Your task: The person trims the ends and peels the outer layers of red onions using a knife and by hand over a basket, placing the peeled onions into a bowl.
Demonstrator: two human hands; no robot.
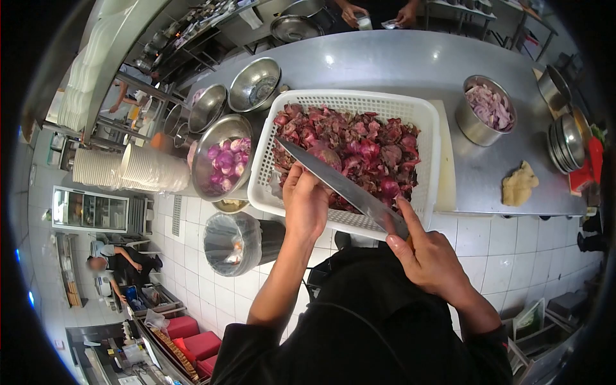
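Note:
My right hand (427,256) grips a large kitchen knife (346,186) by its handle, with the forefinger stretched along the blade. The blade slants up and left across my left hand (305,202). My left fingers are curled, and a red onion (326,156) shows just past the blade at their tips; the knife partly hides this grip. Both hands are over the near side of a white perforated basket (433,167), full of unpeeled red onions and loose dry skins (391,138).
Left of the basket, a steel bowl (204,173) holds peeled onions (228,160); other steel bowls (255,83) stand behind. A pot of sliced onion (487,109) and a tan cloth (520,184) are on the steel table (410,70). Below is a lined bin (231,244). Other people work nearby.

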